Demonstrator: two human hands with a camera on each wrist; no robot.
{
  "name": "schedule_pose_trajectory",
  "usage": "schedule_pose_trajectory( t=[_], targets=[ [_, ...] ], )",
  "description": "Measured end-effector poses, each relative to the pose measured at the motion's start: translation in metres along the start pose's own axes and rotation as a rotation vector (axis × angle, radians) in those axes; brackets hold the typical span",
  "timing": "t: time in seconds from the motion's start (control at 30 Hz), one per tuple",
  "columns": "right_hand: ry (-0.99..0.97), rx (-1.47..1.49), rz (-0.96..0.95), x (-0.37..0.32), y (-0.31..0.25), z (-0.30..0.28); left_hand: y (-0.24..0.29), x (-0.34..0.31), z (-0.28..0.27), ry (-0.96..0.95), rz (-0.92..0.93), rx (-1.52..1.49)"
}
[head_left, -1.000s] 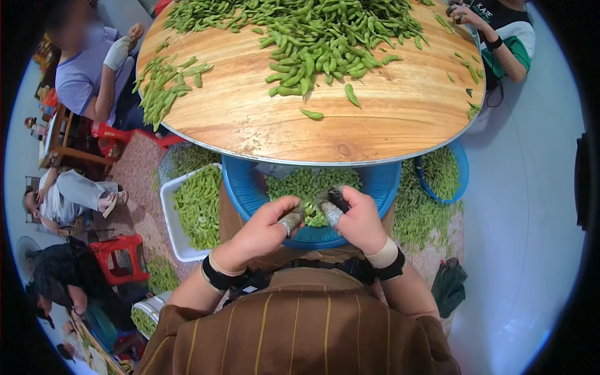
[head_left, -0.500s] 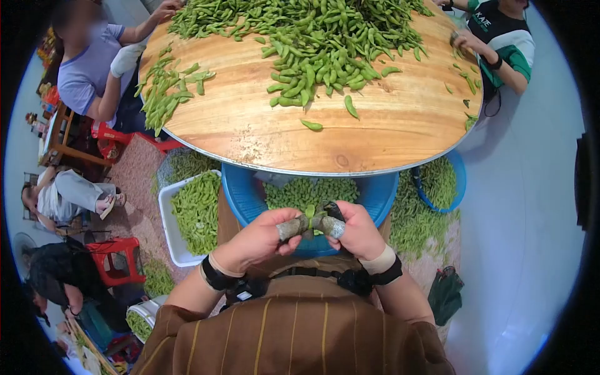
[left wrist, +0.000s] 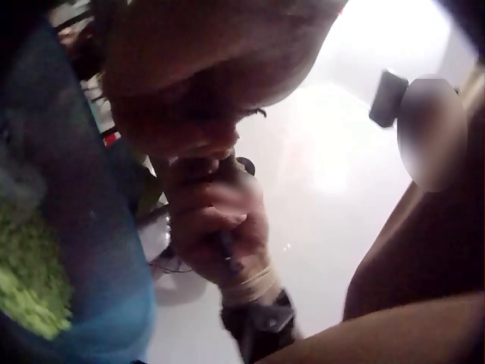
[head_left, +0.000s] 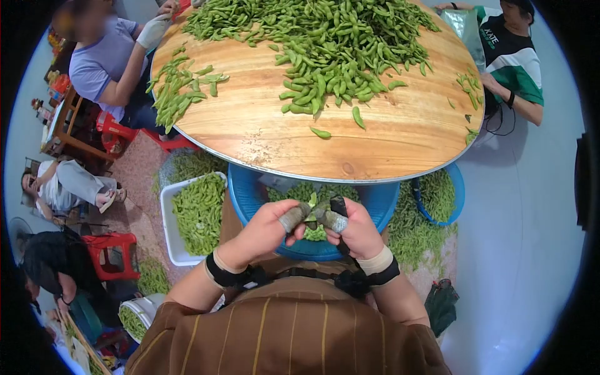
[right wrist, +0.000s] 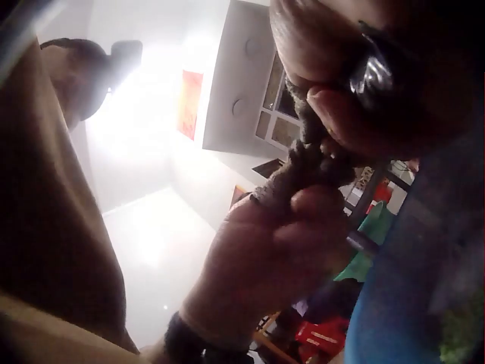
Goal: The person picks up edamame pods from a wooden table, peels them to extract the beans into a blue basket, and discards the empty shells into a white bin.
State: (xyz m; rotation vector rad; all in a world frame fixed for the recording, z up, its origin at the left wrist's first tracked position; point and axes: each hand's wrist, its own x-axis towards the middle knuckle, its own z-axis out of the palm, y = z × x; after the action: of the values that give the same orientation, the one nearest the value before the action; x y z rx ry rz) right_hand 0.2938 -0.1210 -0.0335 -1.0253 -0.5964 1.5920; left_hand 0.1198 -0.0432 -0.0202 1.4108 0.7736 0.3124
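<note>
Both hands meet over the blue basin (head_left: 247,190), thumbs wrapped in grey tape. The left hand (head_left: 265,226) pinches a small green edamame pod (head_left: 313,200) near its thumb tip. From the other side, the right hand (head_left: 362,231) pinches at the same pod; a shiny black wrap (right wrist: 377,76) covers one of its fingers. Shelled green beans (head_left: 315,234) lie in the basin below the fingers. In the left wrist view the right hand (left wrist: 220,227) faces the left hand (left wrist: 220,53), whose fingers hide the pod.
A round wooden table (head_left: 250,147) bears a heap of edamame pods (head_left: 350,50). A white tub (head_left: 167,215) of pods stands left of the basin. Pods cover the floor right of it, beside another blue basin (head_left: 461,194). People sit around, near a red stool (head_left: 112,247).
The hands have come closer together and a green pod now shows upright between the thumbs. The person at the far right has drawn a hand back from the table top. The head view has shifted slightly.
</note>
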Motion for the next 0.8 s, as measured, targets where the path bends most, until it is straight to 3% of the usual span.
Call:
schedule_pose_trajectory(
  t=[0.07,0.13,0.17,0.23,0.33,0.4,0.47,0.53,0.57,0.6,0.67,0.8],
  targets=[
    [-0.016,0.027,0.014,-0.003,-0.001,-0.001,-0.002,-0.001,-0.004,-0.146,-0.164,-0.672],
    [-0.031,-0.03,0.077,-0.003,0.002,-0.005,-0.001,-0.002,-0.002,-0.145,-0.17,-0.689],
    [-0.033,-0.035,0.075,-0.002,0.002,-0.003,-0.001,0.0,-0.002,-0.052,-0.17,-0.516],
    [0.248,-0.544,-0.255,-0.003,0.005,0.002,-0.005,0.001,-0.001,0.041,-0.158,-0.343],
    [0.269,-0.688,-0.371,-0.006,0.006,0.004,-0.018,-0.001,0.003,0.065,-0.073,-0.205],
    [0.258,-0.703,-0.391,-0.011,0.005,0.009,-0.027,0.0,0.006,0.257,0.219,0.201],
    [0.2,-0.81,-0.389,-0.016,0.002,0.015,-0.019,-0.002,0.008,0.27,0.232,0.164],
    [0.131,-0.963,-0.419,-0.019,0.003,0.023,-0.006,-0.01,0.015,0.123,-0.094,-0.38],
    [0.161,-1.109,-0.474,-0.019,0.005,0.027,-0.003,-0.013,0.014,0.134,-0.142,-0.34],
    [0.155,-1.121,-0.482,-0.02,0.004,0.029,-0.011,-0.013,0.013,0.138,-0.128,-0.347],
    [0.144,-1.037,-0.488,-0.021,0.003,0.033,-0.026,-0.012,0.009,0.214,0.12,-0.068],
    [0.22,-1.076,-0.613,-0.022,0.003,0.028,-0.017,-0.025,0.01,0.229,0.25,0.252]
  ],
)
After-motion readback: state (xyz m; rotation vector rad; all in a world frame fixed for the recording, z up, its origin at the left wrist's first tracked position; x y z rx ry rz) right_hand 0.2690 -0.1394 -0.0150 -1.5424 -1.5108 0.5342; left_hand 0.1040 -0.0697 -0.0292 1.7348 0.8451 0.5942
